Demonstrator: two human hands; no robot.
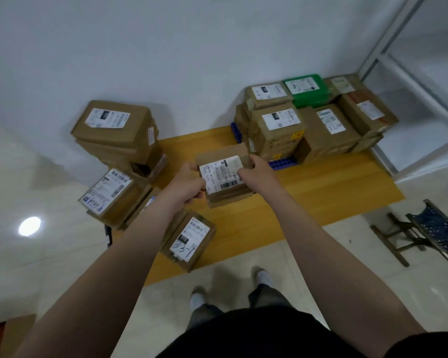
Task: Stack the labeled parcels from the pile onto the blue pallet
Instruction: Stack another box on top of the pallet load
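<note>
Both hands — left hand, right hand — grip a labeled parcel mid-carry, the blue pallet already well stacked while several parcels in the pile remain.

You are holding a small brown parcel between your left fingers and your right fingers, its white label facing up and slightly skewed. The pile of brown labeled boxes is lying left of your left fingers. Just beyond your right fingers, the blue pallet is carrying stacked brown parcels and one green parcel.
</note>
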